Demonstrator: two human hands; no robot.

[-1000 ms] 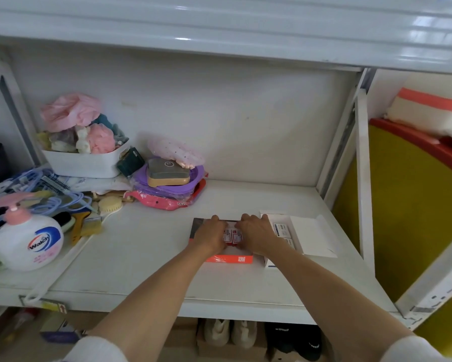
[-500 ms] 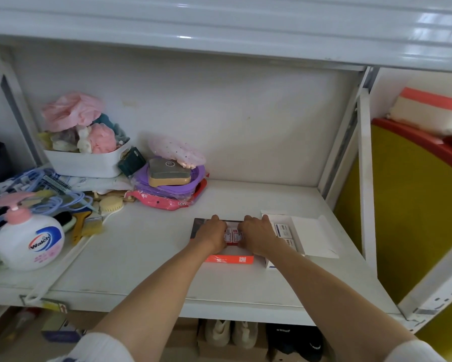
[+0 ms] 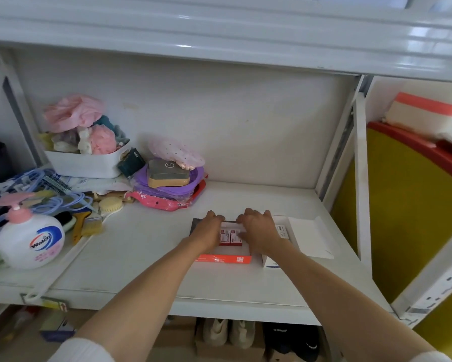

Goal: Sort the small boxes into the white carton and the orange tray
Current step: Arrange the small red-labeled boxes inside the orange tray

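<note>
— Where are the hands?

— Both reach over the orange tray (image 3: pixel 223 259) on the white shelf (image 3: pixel 141 257). The left hand (image 3: pixel 208 232) lies palm down over the tray's left half, fingers curled at the far edge; whether it grips anything underneath I cannot tell. The right hand (image 3: pixel 257 231) lies palm down too, spanning the tray's right edge and the left side of the white carton (image 3: pixel 298 239); what its fingers close on is hidden as well.

— And the small boxes?

— Two red-and-white small boxes (image 3: pixel 230 237) sit side by side inside the tray, showing in the gap between the two hands. Both hands touch or nearly touch them. Another small box with a printed label (image 3: pixel 281 231) shows just past the right wrist, lying in the carton.

— How do the carton and tray sit?

— The carton stands just right of the tray, touching or nearly so, its flap (image 3: pixel 315 237) opened flat toward the right. The tray's orange front wall, with a QR code on it, faces the shelf's edge.

— What else is on the shelf?

— At the left, well apart: a hand-soap pump bottle (image 3: pixel 30 239) with a pink cap, a white basket (image 3: pixel 89 163) heaped with pink bath puffs, a tan soap case (image 3: pixel 168 173) on a purple dish, brushes and pale blue hangers (image 3: pixel 50 194). Shoes (image 3: pixel 227 333) stand on the level below.
</note>
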